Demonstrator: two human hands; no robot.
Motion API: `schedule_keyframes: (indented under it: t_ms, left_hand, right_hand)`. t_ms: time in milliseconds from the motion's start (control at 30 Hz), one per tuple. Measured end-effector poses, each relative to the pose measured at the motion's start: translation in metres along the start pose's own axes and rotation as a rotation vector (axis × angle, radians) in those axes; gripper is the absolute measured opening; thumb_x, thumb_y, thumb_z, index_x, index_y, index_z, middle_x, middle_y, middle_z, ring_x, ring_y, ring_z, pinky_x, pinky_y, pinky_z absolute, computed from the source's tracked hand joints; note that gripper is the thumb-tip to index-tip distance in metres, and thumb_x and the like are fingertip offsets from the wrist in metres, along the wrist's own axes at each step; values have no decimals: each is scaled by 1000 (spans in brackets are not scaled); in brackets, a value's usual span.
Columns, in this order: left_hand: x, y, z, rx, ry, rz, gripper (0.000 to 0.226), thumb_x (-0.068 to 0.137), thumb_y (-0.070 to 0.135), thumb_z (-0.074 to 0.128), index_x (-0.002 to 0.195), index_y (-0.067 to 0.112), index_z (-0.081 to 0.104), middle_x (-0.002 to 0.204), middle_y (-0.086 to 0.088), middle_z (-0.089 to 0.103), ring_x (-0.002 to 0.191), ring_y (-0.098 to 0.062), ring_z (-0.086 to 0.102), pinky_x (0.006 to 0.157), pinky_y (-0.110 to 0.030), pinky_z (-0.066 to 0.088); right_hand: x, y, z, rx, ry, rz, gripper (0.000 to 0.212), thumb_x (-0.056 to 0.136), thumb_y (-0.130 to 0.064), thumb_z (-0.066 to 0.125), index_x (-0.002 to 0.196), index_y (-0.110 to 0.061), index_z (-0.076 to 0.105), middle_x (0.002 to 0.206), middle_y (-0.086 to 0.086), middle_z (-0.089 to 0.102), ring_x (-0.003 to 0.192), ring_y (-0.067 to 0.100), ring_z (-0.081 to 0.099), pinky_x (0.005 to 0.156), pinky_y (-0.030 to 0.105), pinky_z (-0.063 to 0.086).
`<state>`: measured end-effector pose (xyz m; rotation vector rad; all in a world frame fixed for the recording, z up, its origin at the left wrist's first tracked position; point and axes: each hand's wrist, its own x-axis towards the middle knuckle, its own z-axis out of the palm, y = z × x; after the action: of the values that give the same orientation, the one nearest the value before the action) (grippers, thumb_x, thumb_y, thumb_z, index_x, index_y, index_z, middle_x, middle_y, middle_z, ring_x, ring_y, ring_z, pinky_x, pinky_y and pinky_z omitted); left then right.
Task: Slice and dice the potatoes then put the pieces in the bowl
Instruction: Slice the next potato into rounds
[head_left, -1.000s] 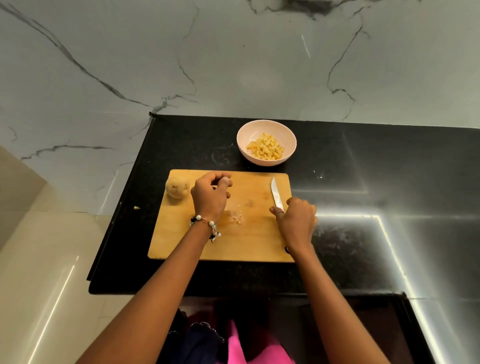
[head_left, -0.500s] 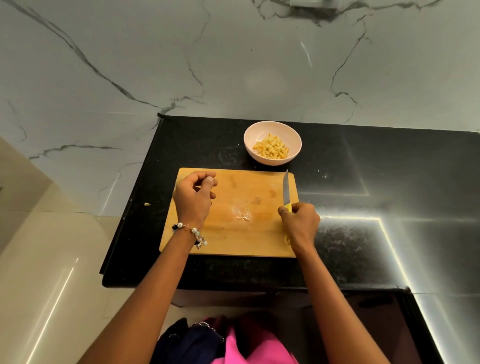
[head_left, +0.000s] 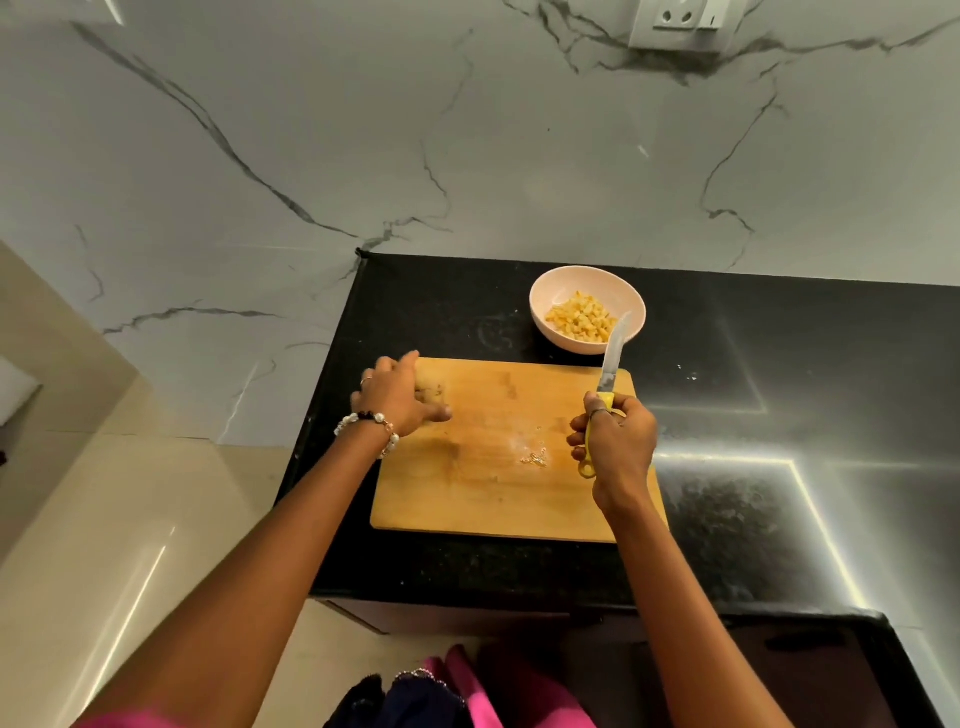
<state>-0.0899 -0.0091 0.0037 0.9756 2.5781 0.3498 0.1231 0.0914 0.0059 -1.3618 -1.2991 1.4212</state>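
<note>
Potato under left hand

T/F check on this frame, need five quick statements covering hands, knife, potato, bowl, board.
1. The right hand grips a knife with a yellow handle. True.
2. The knife blade is cutting into the potato. False: the blade points up toward the bowl, well apart from the potato.
3. The bowl already holds diced potato pieces. True.
4. The left hand is on the potato at the cutting board's far left corner. True.
5. The bowl sits on the cutting board. False: it stands on the black counter beyond the board.
</note>
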Motion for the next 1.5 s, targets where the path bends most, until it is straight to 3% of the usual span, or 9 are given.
schedule_keyframes:
  t_ms: [233, 433, 533, 667, 900, 1033, 1100, 1200, 1500]
  left_hand:
    - [5, -2, 19, -102, 160, 117, 78, 68, 40, 81, 136, 25, 44, 124, -10, 51, 113, -27, 49, 90, -40, 49]
    - [-19, 33, 24, -527, 151, 230, 74, 64, 44, 82, 129, 25, 53, 107, 7, 53, 98, -10, 51, 82, -25, 47]
    - [-24, 53, 40, -458, 162, 264, 75, 61, 55, 78, 127, 27, 54, 113, 1, 60, 102, -16, 55, 86, -29, 47]
    - [-31, 70, 66, -256, 123, 200, 84, 64, 59, 75, 136, 30, 45, 116, -8, 49, 106, -23, 49, 86, -29, 42]
    - [-24, 54, 61, -285, -109, 273, 100, 64, 34, 84, 146, 34, 26, 123, -4, 39, 112, -18, 45, 92, -22, 35]
    - [-18, 41, 52, -392, -159, 271, 98, 66, 22, 84, 145, 37, 27, 122, -3, 44, 103, -12, 48, 89, -25, 47]
    - [-19, 37, 51, -428, -145, 280, 94, 67, 22, 83, 144, 38, 30, 119, -2, 46, 98, -10, 49, 82, -28, 53]
    - [-22, 35, 52, -428, -75, 332, 82, 71, 26, 80, 140, 38, 38, 113, 1, 47, 86, -8, 49, 70, -18, 49]
    - [-34, 45, 66, -364, 143, 421, 66, 67, 29, 83, 127, 25, 57, 113, -1, 57, 93, -16, 55, 80, -28, 50]
  right_hand:
    - [0, 5, -7, 6, 51, 8, 17, 94, -24, 57, 94, -7, 59, 65, 9, 61, 48, 18, 54, 37, 23, 36]
    - [-5, 7, -15, 20, 46, 0, 15, 93, -22, 57, 89, -8, 59, 64, 10, 61, 48, 19, 54, 41, 27, 40]
    - [-8, 10, -15, -12, -25, 19, 15, 93, -24, 58, 90, -10, 60, 63, 9, 62, 49, 19, 53, 42, 28, 40]
    - [-12, 17, -17, -112, -131, 55, 16, 93, -27, 58, 94, -11, 60, 68, 12, 65, 49, 18, 52, 43, 27, 39]
    - [-11, 26, -29, -171, -131, 65, 12, 95, -23, 56, 96, -11, 59, 70, 12, 66, 52, 19, 54, 46, 29, 44]
    - [-16, 26, -23, -195, -171, 57, 14, 96, -23, 54, 99, -10, 59, 72, 12, 67, 51, 17, 55, 45, 28, 45]
    - [-19, 27, -19, -233, -187, 44, 15, 96, -23, 53, 103, -10, 58, 73, 11, 68, 51, 15, 56, 44, 26, 44]
    - [-22, 27, -18, -303, -177, 2, 18, 96, -23, 54, 109, -12, 57, 74, 8, 68, 54, 14, 59, 45, 26, 46]
    - [-38, 27, -19, -370, -193, -61, 13, 96, -20, 52, 102, -9, 56, 72, 12, 67, 52, 18, 62, 46, 31, 54]
